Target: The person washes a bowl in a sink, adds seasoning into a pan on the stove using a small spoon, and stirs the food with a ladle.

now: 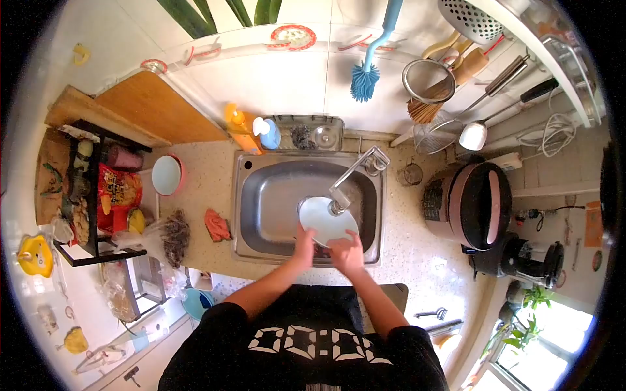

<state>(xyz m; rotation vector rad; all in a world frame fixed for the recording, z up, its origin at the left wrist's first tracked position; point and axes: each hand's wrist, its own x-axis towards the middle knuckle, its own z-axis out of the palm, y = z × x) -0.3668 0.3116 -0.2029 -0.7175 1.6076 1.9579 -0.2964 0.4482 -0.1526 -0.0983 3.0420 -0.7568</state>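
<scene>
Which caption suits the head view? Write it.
Both hands hold a pale dish under the tap at the sink.

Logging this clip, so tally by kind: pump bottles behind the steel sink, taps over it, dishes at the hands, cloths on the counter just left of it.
Pump bottles: 2, orange plastic bottle and blue bottle with white pump
Taps: 1, shiny metal tap
Dishes: 1, round pale blue dish
Cloths: 1, crumpled coral cloth
Total: 5

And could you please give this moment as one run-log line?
left hand: holding pale dish | right hand: holding pale dish | pale dish: beneath faucet, over sink
</scene>
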